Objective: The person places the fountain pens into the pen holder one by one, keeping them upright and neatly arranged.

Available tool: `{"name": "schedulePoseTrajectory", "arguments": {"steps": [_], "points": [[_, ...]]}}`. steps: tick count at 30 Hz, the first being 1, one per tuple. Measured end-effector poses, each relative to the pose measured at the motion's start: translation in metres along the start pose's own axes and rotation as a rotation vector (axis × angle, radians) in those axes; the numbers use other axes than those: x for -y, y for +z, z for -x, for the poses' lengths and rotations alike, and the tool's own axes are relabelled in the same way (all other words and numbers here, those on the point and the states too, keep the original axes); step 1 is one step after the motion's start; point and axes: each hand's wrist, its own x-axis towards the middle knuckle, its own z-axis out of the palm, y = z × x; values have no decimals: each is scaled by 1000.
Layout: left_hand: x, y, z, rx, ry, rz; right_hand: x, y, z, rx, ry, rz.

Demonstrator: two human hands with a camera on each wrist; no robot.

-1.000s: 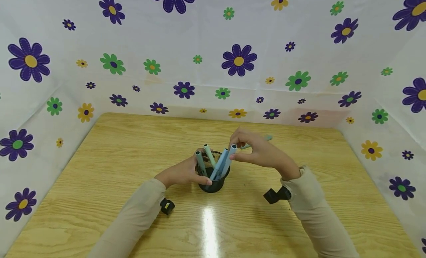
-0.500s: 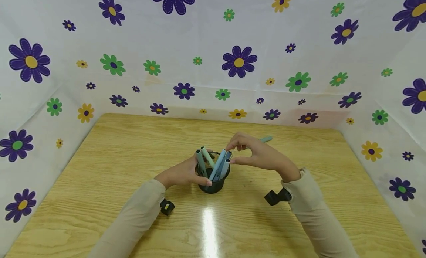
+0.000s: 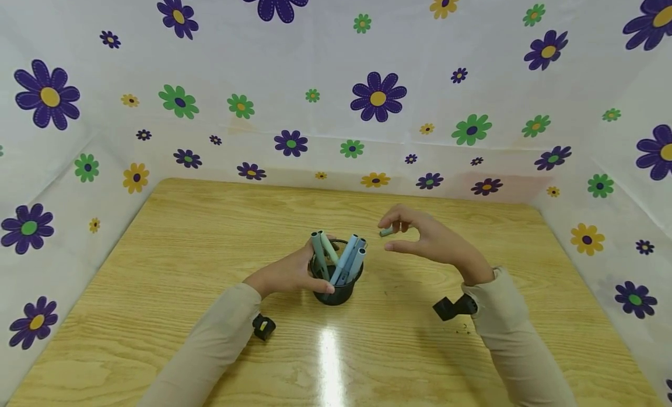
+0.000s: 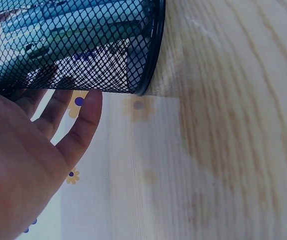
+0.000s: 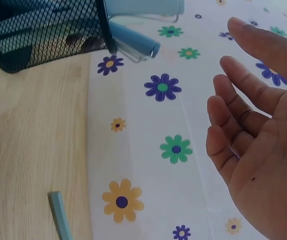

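Note:
A black mesh pen cup (image 3: 333,296) stands upright on the table with several blue and green markers (image 3: 344,260) leaning in it. My left hand (image 3: 286,273) holds the cup from its left side, thumb across the front and fingers behind. In the left wrist view, its fingertips touch the mesh wall (image 4: 98,65). To the right of the cup, my right hand (image 3: 441,241) is raised with fingers apart and nothing in it. Beyond those fingers lies a green marker (image 3: 387,231) on the table, mostly hidden by the hand in the head view; the right wrist view shows one end of this marker (image 5: 60,216).
The wooden table (image 3: 210,232) is bordered at the back and sides by a white flower-printed cloth (image 3: 315,57). Black camera mounts sit at the left wrist (image 3: 264,326) and the right wrist (image 3: 454,308).
The light blue marker at the cup's right side has gone down into it, and my right hand has let go of it and moved right. My left hand stays on the cup.

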Motion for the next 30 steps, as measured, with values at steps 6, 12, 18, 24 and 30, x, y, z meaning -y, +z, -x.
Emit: {"name": "schedulePoseTrajectory", "arguments": {"steps": [6,12,18,24,30], "points": [[2,0,-2,4,7,18,-11,-7,5,-14,35,-3],[2,0,-2,10,12,21,-20,-14,8,-28,69,17],[3,-1,-2,10,4,9,-31,-22,8,-41,109,22],[3,-1,-2,2,-19,-3,-45,-27,3,-52,131,2],[3,-1,-1,4,-13,-13,-55,-32,2,-57,157,-35]]}}
